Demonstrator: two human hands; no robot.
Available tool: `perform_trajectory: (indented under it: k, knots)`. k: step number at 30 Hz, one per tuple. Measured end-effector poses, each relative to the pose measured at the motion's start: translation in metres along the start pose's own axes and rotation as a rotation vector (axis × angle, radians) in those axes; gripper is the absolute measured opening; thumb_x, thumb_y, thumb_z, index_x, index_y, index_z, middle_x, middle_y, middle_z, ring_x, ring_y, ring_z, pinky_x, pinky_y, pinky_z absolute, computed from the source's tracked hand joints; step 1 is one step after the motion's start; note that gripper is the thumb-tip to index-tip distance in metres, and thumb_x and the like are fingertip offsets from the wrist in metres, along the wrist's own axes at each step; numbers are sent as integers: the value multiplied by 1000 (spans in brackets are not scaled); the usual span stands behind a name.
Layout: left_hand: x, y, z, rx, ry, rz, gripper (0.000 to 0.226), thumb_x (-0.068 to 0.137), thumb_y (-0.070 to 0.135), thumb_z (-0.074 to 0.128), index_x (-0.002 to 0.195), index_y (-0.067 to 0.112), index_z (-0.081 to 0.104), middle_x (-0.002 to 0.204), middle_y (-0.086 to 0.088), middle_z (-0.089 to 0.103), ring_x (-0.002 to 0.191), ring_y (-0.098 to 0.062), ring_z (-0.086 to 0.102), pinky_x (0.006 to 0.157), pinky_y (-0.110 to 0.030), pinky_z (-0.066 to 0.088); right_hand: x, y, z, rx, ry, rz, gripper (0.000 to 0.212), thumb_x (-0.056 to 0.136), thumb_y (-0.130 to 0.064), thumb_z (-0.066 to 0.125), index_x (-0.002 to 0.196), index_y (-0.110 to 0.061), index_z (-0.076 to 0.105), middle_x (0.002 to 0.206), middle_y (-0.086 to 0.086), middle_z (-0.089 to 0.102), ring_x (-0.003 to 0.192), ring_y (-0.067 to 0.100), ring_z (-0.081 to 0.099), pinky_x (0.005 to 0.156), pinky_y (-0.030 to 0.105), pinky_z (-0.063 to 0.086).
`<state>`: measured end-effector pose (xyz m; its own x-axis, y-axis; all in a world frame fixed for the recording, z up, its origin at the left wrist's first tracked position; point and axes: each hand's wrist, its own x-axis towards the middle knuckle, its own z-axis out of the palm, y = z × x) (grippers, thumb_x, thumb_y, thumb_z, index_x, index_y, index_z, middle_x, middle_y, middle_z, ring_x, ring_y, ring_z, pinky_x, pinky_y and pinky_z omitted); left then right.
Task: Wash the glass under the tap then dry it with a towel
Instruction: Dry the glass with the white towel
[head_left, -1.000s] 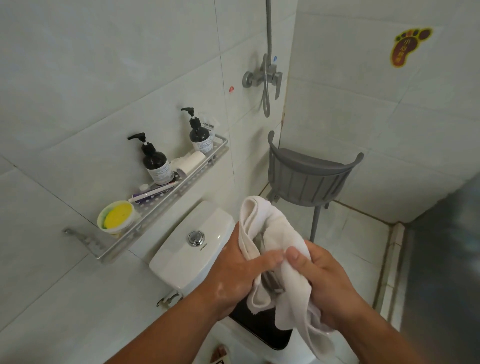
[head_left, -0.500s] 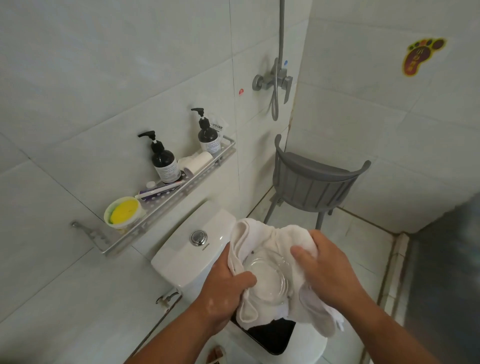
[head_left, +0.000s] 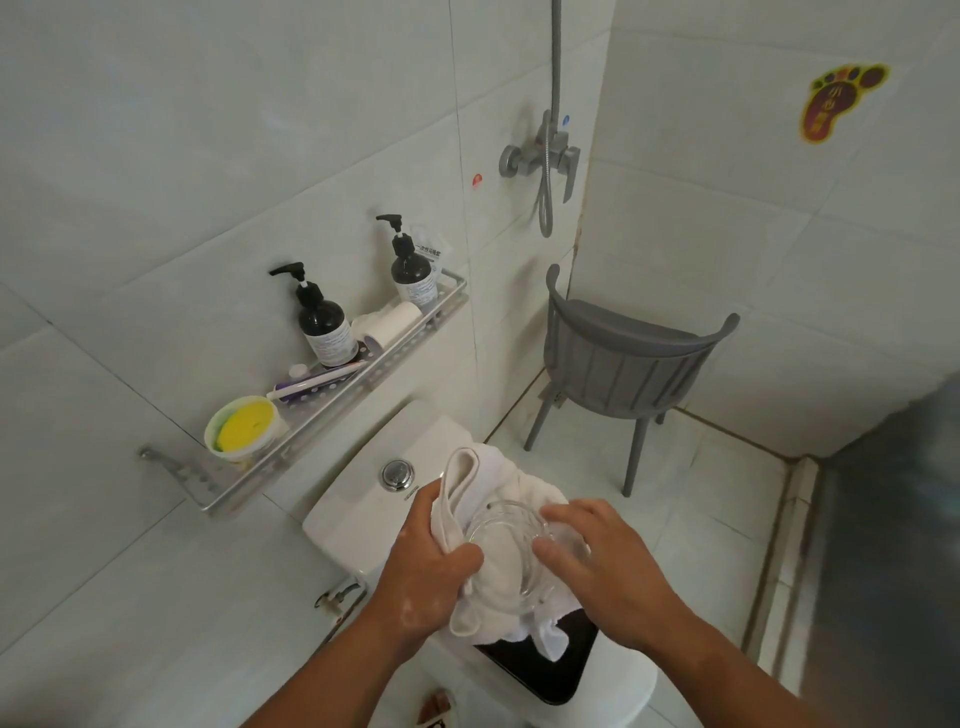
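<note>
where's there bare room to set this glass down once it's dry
The tank lid is bare from the flush button to its left edge. The shelf is crowded with yellow tub, toothpaste tube, two pump bottles and a roll; only its end past the tub is free. The floor tiles right of the chair are open.

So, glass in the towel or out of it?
In it: the glass sits in the towel bunched in the left hand; the right hand grips its side.
</note>
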<state>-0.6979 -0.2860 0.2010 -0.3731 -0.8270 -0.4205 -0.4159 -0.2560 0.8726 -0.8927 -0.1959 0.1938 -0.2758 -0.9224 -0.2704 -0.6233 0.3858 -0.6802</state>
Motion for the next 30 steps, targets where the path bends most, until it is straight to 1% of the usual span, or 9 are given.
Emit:
perform_trajectory:
  k: [2,5,7,10,13,17,20,23,30]
  knots:
    - [1,-2,-1,-47,-44,15,72,68,13,66,130,45,54,121,11,71,112,-14,70,92,-38,62,4,0,4,9,13,49,41,92,-58,62,128,-38,62,124,-17,50,106,0,51,93,15,35]
    - [3,-2,-1,-102,-54,41,69,66,10,67,127,42,58,120,8,73,111,-15,71,90,-35,62,9,-2,9,28,8,88,24,92,-58,61,98,-35,68,110,-14,58,91,1,56,90,21,47]
    - [5,-5,-3,-163,-62,20,68,66,10,69,127,39,60,121,2,74,113,-22,71,95,-46,61,10,-3,9,114,-70,132,40,92,-59,61,91,-20,72,105,-6,62,91,10,61,91,33,55]
    - [8,-15,-8,-247,-56,-6,67,70,7,71,129,37,61,124,2,75,116,-24,71,102,-52,56,8,-5,6,627,-249,262,38,94,-39,68,101,-2,75,109,12,72,102,30,71,98,53,56]
    - [10,-21,-11,-339,-56,-38,64,76,13,79,132,37,60,129,0,73,122,-25,69,107,-53,52,7,0,10,918,-354,288,28,97,-21,65,104,5,73,116,14,74,110,33,70,102,53,54]
    - [11,-21,-8,-332,-64,-60,67,76,42,85,137,38,58,133,4,71,125,-20,67,110,-52,50,8,16,30,1116,-312,366,31,96,-21,64,107,8,68,124,20,71,109,37,68,96,53,55]
    - [20,-32,-12,-357,-37,-94,54,84,26,84,133,34,62,126,6,75,119,-18,70,108,-51,52,10,36,43,1288,-208,472,40,97,-31,61,113,4,68,125,23,70,119,45,64,99,58,52]
    - [29,-54,-19,-335,-52,-135,69,71,24,89,134,27,63,127,-2,74,120,-26,70,107,-57,51,14,61,58,1318,-136,546,44,103,-34,54,124,2,66,121,20,73,118,40,66,100,54,54]
    - [78,-114,-21,-248,-65,-221,75,64,20,84,136,27,61,128,-2,74,120,-26,69,106,-56,52,33,121,120,1296,-2,697,37,104,-33,54,118,-5,73,122,9,75,121,26,66,99,45,51]
